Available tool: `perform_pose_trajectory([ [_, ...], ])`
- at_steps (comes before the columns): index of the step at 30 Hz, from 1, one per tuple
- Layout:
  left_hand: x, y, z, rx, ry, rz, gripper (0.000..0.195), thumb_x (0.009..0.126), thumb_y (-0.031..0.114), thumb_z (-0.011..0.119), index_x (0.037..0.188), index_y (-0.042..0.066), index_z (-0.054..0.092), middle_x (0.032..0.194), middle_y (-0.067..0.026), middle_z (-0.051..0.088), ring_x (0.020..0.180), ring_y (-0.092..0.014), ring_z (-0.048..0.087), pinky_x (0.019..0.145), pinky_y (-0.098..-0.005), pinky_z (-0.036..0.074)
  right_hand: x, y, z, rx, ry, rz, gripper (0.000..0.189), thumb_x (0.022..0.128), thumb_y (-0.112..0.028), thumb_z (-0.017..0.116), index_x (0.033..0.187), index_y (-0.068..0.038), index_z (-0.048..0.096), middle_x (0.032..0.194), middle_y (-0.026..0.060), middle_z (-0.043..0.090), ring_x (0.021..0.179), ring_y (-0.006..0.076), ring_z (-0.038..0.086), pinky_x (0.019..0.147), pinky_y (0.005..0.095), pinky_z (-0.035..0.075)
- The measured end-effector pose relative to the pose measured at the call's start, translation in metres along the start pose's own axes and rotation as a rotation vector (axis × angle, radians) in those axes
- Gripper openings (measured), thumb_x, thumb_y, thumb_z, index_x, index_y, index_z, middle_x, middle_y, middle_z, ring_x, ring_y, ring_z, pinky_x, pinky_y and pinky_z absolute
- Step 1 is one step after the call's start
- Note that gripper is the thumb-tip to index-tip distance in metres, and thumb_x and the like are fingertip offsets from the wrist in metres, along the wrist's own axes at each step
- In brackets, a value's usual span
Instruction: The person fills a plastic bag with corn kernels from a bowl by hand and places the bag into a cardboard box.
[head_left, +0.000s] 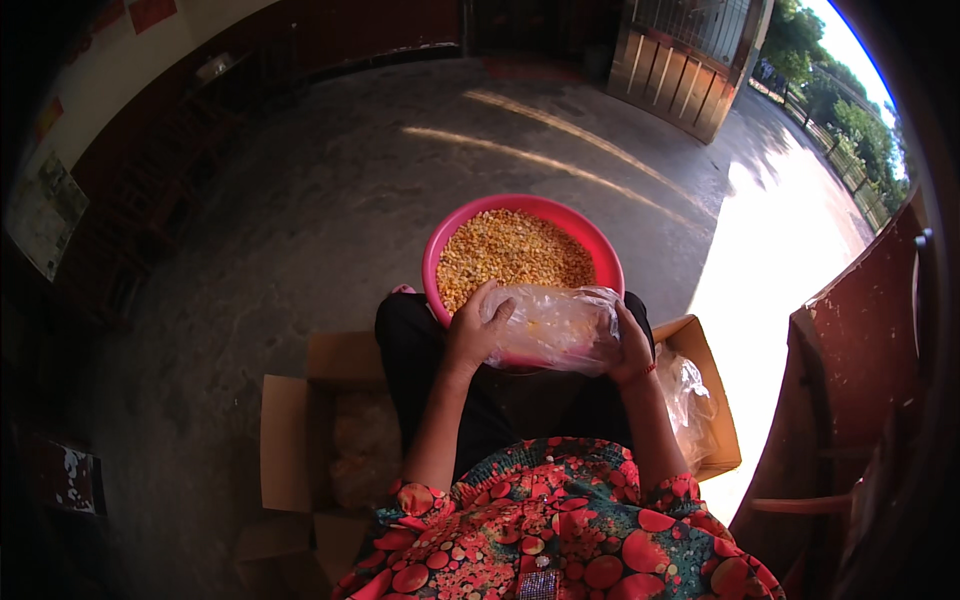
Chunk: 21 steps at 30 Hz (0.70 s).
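Stretched between my two hands is a clear plastic bag (551, 330), crinkled and partly see-through. My left hand (480, 326) grips its left end, the thumb lying over the film. At the right end my right hand (628, 341) holds the film, its fingers partly hidden by the bag. Just beyond, and partly covered by the bag, is a pink plastic basin (611, 259) in front of my knees. Dried corn kernels (517, 251) fill much of it. Whether the bag holds anything I cannot tell.
Left of my legs stands an open cardboard box (285, 442) with plastic-wrapped contents (365, 450) in shadow. Another cardboard box (716, 405) on the right holds clear plastic bags (684, 397). A door leaf (675, 75) stands ajar at the back right; a dark red door (862, 337) is nearer.
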<state>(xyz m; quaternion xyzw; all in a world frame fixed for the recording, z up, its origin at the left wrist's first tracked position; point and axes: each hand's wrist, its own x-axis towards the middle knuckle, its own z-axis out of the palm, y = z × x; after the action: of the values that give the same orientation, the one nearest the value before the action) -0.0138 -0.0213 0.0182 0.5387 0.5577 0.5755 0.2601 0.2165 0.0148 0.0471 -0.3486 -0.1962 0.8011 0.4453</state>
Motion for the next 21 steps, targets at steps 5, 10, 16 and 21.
perform_pose_trajectory([
  [5, -0.001, 0.023, -0.002, 0.326, 0.024, -0.012, 0.081, 0.067, 0.043, 0.071, 0.126, 0.000, 0.034, 0.097, -0.0176, 0.055, 0.086, -0.026, 0.055, 0.076, -0.0330, 0.045, -0.003, -0.003, -0.012, 0.154, -0.170, -0.059, 0.026, 0.090, -0.034, 0.042, 0.089, -0.010, 0.052, 0.065, -0.0006, 0.055, 0.038, 0.0082, 0.037, 0.034, 0.0204, 0.028],
  [10, 0.000, 0.025, -0.005, -0.070, -0.213, -0.301, 0.066, 0.073, 0.028, 0.070, 0.123, -0.001, 0.037, 0.088, -0.0096, 0.056, 0.071, -0.014, 0.054, 0.064, -0.0242, 0.046, -0.003, 0.000, -0.001, 0.087, -0.064, -0.154, 0.028, 0.090, -0.034, 0.041, 0.092, -0.009, 0.052, 0.065, -0.0001, 0.053, 0.039, 0.0086, 0.037, 0.036, 0.0204, 0.028],
  [16, -0.007, -0.001, 0.009, -0.415, -0.137, -0.356, 0.035, 0.078, 0.015, 0.064, 0.107, 0.001, 0.050, 0.086, -0.0037, 0.060, 0.073, -0.015, 0.058, 0.065, -0.0259, 0.048, -0.010, 0.014, 0.007, 0.135, -0.261, 0.002, 0.028, 0.090, -0.034, 0.041, 0.098, -0.010, 0.050, 0.065, 0.0002, 0.053, 0.040, 0.0088, 0.037, 0.036, 0.0198, 0.028],
  [21, -0.004, 0.004, 0.003, -1.015, -0.107, -0.533, 0.014, 0.084, 0.007, 0.052, 0.097, 0.006, 0.053, 0.090, -0.0031, 0.059, 0.081, -0.013, 0.058, 0.072, -0.0260, 0.049, -0.013, 0.017, 0.011, 0.134, -0.172, 0.001, 0.028, 0.090, -0.034, 0.040, 0.100, -0.010, 0.050, 0.065, 0.0002, 0.053, 0.040, 0.0093, 0.037, 0.037, 0.0217, 0.030],
])
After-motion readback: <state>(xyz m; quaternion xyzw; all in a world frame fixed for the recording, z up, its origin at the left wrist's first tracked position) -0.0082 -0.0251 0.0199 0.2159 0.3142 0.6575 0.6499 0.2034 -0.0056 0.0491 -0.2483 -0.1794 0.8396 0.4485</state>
